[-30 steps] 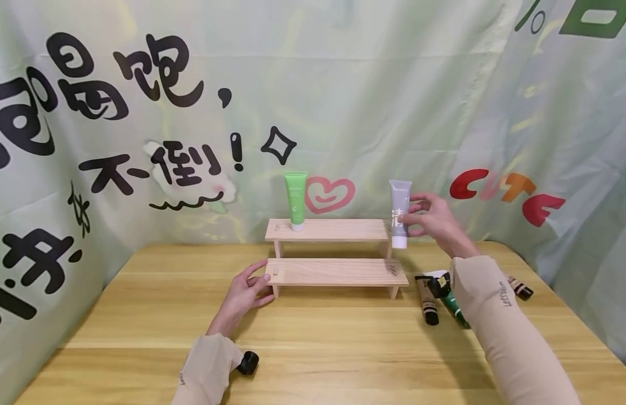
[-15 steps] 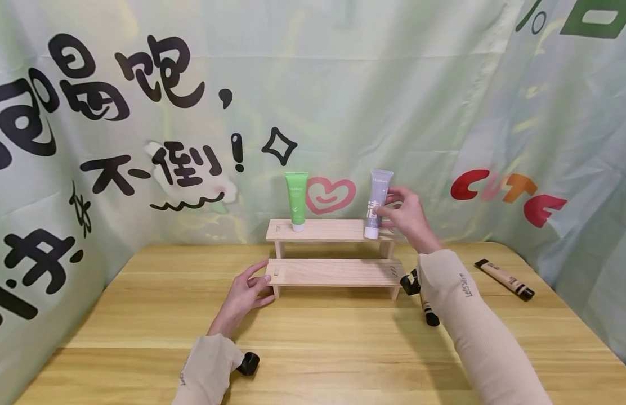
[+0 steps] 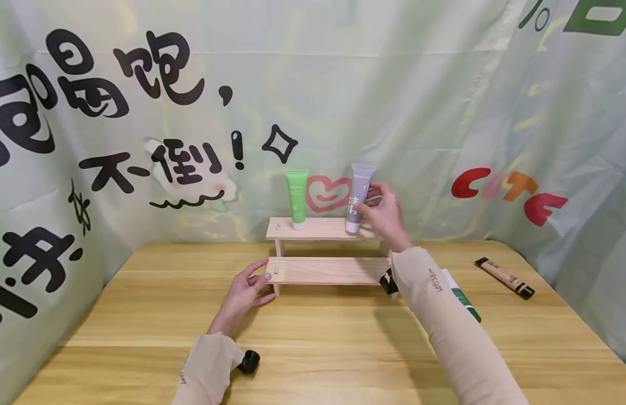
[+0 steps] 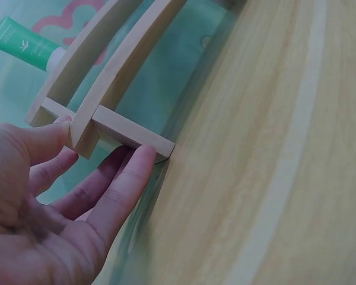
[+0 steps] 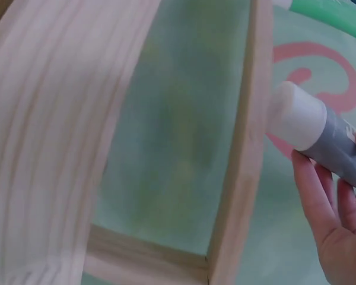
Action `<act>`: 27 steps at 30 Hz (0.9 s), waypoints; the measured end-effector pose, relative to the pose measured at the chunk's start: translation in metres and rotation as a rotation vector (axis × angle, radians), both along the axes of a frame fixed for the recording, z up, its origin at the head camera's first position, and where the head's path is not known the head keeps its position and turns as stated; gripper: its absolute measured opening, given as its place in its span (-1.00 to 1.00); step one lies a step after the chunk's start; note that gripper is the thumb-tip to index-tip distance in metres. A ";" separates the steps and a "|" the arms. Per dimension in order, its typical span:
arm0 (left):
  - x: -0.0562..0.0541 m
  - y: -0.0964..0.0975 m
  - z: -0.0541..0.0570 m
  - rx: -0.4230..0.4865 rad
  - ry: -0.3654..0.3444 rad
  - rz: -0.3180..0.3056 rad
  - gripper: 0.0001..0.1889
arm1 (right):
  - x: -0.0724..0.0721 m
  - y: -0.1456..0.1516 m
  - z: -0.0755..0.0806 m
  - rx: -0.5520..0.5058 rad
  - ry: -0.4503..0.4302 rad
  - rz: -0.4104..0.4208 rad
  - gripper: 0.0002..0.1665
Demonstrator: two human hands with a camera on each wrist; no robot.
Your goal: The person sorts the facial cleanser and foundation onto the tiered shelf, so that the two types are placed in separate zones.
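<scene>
While the right hand (image 3: 386,216) pinches the grey tube (image 3: 361,188), its cap (image 3: 352,227) down at the upper shelf (image 3: 324,228), contact unclear, the left hand (image 3: 246,288) grips the stand (image 3: 323,271) at its left end. Released at this lean, the tube could topple.

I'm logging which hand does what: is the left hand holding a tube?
No, the left hand holds the end of the lower shelf, while the purple tube is in the right hand.

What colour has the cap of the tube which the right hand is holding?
The cap is white; it shows best in the right wrist view.
</scene>
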State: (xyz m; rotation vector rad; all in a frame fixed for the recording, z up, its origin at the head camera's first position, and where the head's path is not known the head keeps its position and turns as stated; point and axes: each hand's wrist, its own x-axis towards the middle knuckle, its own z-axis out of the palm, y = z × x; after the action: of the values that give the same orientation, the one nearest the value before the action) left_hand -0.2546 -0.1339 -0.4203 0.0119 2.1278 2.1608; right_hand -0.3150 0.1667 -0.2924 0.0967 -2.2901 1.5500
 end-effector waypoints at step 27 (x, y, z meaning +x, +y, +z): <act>-0.001 0.001 -0.001 -0.011 -0.003 0.008 -0.51 | -0.005 -0.022 -0.020 0.034 0.211 0.099 -0.44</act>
State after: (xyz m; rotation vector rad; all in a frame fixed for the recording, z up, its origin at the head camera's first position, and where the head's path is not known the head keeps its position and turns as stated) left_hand -0.2552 -0.1333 -0.4214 -0.0015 2.1421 2.1515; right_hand -0.3204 0.1449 -0.3127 0.3704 -2.1741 1.4710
